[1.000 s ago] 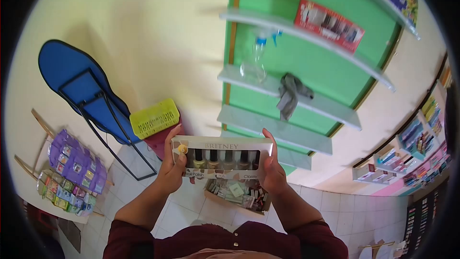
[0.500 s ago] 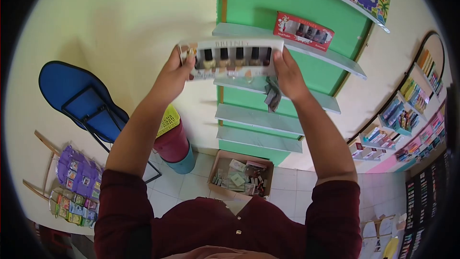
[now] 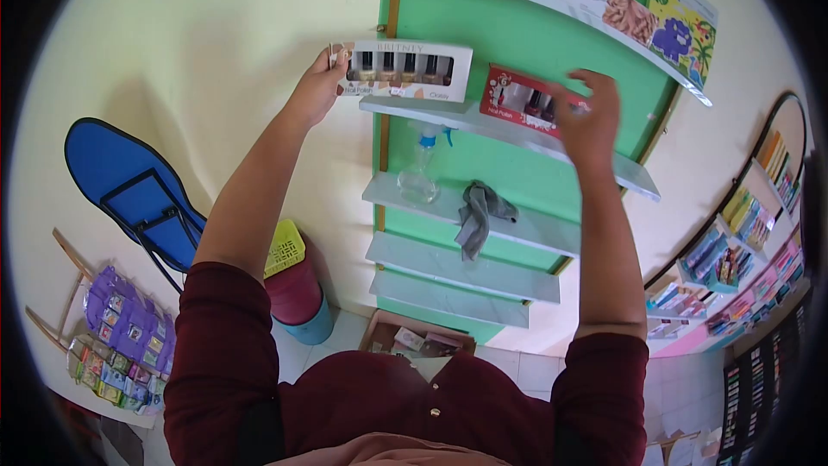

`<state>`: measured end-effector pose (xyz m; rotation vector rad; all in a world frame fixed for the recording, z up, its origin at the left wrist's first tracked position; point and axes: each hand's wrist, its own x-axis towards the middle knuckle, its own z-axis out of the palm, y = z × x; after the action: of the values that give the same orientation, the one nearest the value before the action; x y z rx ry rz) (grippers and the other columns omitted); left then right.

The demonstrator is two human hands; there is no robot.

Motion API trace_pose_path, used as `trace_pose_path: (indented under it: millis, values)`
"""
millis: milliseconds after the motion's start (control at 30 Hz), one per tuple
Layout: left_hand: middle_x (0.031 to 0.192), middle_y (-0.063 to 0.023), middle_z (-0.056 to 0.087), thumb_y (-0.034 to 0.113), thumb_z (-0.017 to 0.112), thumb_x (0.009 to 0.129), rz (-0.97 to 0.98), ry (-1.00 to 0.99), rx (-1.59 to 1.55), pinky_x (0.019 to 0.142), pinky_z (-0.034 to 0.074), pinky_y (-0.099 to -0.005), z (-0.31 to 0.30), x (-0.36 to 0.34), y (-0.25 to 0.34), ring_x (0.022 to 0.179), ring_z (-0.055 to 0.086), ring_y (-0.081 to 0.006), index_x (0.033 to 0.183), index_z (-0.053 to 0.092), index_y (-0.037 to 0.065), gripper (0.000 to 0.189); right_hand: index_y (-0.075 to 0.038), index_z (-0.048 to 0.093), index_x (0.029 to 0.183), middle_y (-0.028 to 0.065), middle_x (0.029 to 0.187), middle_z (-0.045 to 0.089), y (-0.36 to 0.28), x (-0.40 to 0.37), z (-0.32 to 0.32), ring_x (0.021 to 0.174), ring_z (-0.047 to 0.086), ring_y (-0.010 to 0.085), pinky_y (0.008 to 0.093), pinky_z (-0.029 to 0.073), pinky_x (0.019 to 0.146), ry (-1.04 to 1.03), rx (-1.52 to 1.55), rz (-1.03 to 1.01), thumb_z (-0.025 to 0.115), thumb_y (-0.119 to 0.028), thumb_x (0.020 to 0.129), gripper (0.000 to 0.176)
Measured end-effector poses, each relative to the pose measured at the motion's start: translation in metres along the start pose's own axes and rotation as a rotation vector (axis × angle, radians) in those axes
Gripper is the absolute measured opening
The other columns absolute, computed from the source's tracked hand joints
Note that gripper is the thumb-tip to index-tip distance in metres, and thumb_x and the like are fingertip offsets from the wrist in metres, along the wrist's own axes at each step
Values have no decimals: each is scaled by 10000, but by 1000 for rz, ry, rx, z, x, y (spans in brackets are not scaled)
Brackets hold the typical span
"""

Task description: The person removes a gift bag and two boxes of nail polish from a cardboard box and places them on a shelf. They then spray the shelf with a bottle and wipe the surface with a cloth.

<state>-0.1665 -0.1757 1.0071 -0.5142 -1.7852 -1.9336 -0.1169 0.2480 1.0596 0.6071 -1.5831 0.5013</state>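
My left hand (image 3: 317,86) grips the left end of a white nail polish box (image 3: 405,71) with several bottles behind its window; the box stands on a grey shelf (image 3: 500,131) of the green wall unit. My right hand (image 3: 588,116) is off the white box, fingers spread, in front of the right end of a red nail polish box (image 3: 517,97) on the same shelf. Whether it touches the red box I cannot tell.
One shelf lower stand a clear spray bottle (image 3: 417,174) and a grey cloth (image 3: 476,214). Picture boxes (image 3: 638,17) line the top shelf. On the floor are a cardboard box of small items (image 3: 414,341), a yellow basket (image 3: 283,248) on buckets, and a blue folded board (image 3: 129,185).
Both hands raised the white box from chest height to the shelf. My right hand let go of it and moved right to the red box.
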Motion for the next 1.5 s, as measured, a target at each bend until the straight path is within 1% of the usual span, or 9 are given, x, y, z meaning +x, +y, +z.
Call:
trace_pose_path:
  millis: [67, 200, 267, 400, 533, 600, 933, 1200, 1500]
  values:
    - [1086, 44, 540, 285, 509, 1036, -10, 21, 22, 755, 361, -283, -7, 6, -16, 881, 432, -81, 1358, 513, 175, 340, -5, 613, 1049, 167, 1064, 621, 44, -10, -12, 1020, 580, 331, 430, 471, 863, 83, -99, 106, 841, -231, 738, 447]
    - [1099, 52, 542, 262, 511, 1034, -30, -36, -121, 761, 367, -279, -16, 26, -39, 894, 441, -77, 1361, 503, 168, 340, 39, 505, 1269, 176, 1215, 585, 113, -28, -28, 1144, 564, 288, 408, 474, 947, -187, -126, 496, 821, -372, 788, 707]
    - [1091, 51, 539, 258, 516, 1033, -56, -61, -89, 762, 368, -277, -16, 32, -37, 899, 445, -75, 1365, 493, 163, 347, 43, 440, 1369, 181, 1332, 547, 118, -26, -42, 1246, 524, 269, 398, 445, 1009, -527, 6, 785, 789, -352, 827, 756]
    - [1051, 38, 533, 305, 547, 1024, -52, -173, 6, 761, 383, -275, -19, 60, -50, 879, 443, -81, 1378, 468, 147, 396, 25, 417, 1423, 156, 1391, 526, 130, -26, -33, 1268, 515, 235, 365, 384, 1083, -803, 428, 819, 728, -196, 874, 669]
    - [1034, 19, 535, 361, 560, 1015, -75, -206, 166, 746, 412, -283, -15, 64, -48, 829, 438, -92, 1373, 471, 125, 438, 13, 452, 1395, 120, 1344, 555, 136, -28, -16, 1205, 539, 191, 347, 402, 1065, -811, 570, 800, 694, -147, 901, 572]
    - [1040, 11, 539, 360, 561, 1015, -51, -219, 189, 749, 422, -284, -12, 65, -49, 835, 451, -95, 1371, 473, 117, 441, 0, 482, 1362, 83, 1275, 588, 135, -30, -14, 1137, 554, 158, 326, 421, 1041, -810, 656, 981, 661, -102, 924, 484]
    - [1079, -18, 560, 371, 546, 1020, 14, -244, 299, 794, 459, -295, 2, 71, -50, 915, 497, -116, 1377, 464, 93, 460, -55, 503, 1344, 33, 1171, 622, 140, -39, -27, 1092, 568, 130, 286, 453, 986, -789, 614, 974, 641, -111, 943, 428]
    - [1059, -36, 582, 419, 551, 1007, 9, -245, 372, 816, 480, -314, 7, 67, -43, 863, 518, -141, 1408, 437, 92, 529, -7, 493, 1337, 30, 1098, 639, 129, -41, -21, 984, 581, 112, 279, 456, 931, -765, 538, 870, 623, -146, 957, 425]
    - [1115, -49, 608, 437, 555, 1000, 26, -224, 416, 825, 498, -315, 13, 68, -43, 915, 571, -137, 1421, 438, 90, 557, -35, 535, 1327, 37, 1065, 664, 145, -45, -20, 971, 572, 120, 278, 434, 915, -782, 499, 849, 699, -231, 924, 478]
